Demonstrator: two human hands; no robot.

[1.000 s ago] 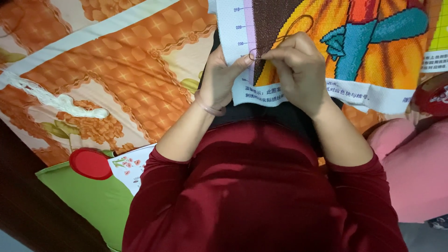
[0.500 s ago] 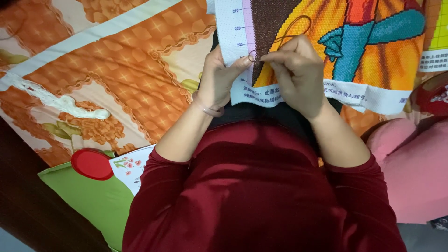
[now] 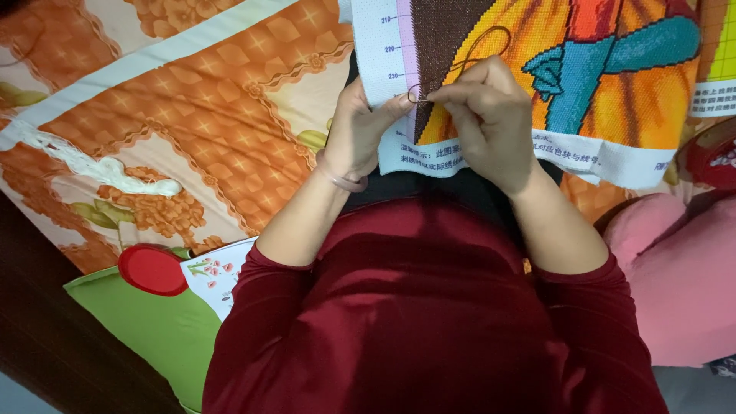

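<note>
The right hand (image 3: 487, 123) had its fingers pinched together on what seemed a needle trailing looped brown thread (image 3: 481, 47), the left hand (image 3: 360, 130) gripped the colourful cross-stitch canvas (image 3: 613, 84) edge; that slack loop could have knotted

Needle too small to make out between the right hand's fingertips (image 3: 452, 96), cross-stitch canvas (image 3: 613, 77) cut off at the top edge, its lower middle hidden behind both hands, red round object (image 3: 709, 157) cropped at right edge
</note>
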